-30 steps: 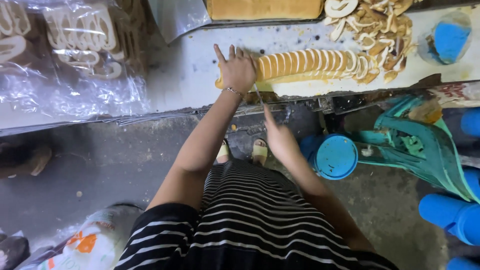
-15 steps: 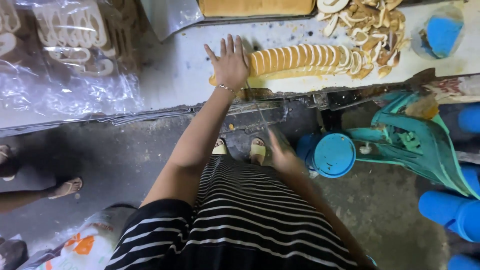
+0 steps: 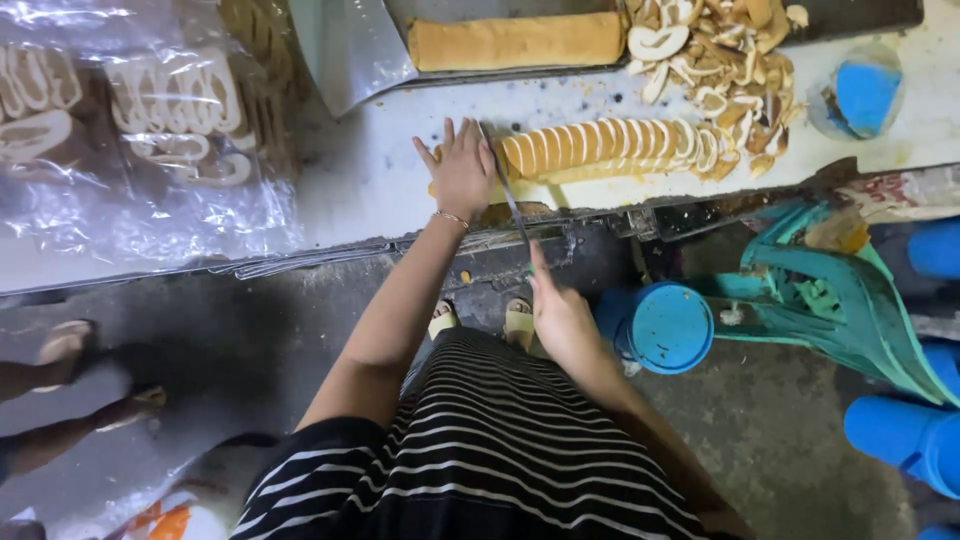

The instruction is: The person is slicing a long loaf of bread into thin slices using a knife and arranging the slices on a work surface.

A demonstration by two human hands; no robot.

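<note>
I see the sliced bread loaf (image 3: 610,150) lying on the white worktop (image 3: 370,180) with its long axis running left to right across the view, its slices standing on edge and leaning against one another like a fanned row. Its left end sits just beside my left hand (image 3: 462,172), which lies flat on the worktop with fingers spread and pointing away from me, palm down, gripping nothing that I can make out. A long knife (image 3: 508,195) crosses the counter edge between my hands: its blade points away from me, running up along the right side of the left hand to the loaf's left end. My right hand (image 3: 560,315) is well below the counter edge, near my striped dress (image 3: 500,440), and is closed round the near end of the knife, though the handle itself is hidden in the grip.

Behind the sliced loaf, an uncut loaf (image 3: 515,42) lies in a metal tray (image 3: 345,55), also lengthwise left to right. A heap of crust trimmings (image 3: 730,60) sits at the sliced loaf's right end. A blue round stool (image 3: 668,325) stands on the floor just right of my right hand. Bagged bread slices (image 3: 150,120) lie under clear plastic to the left.
</note>
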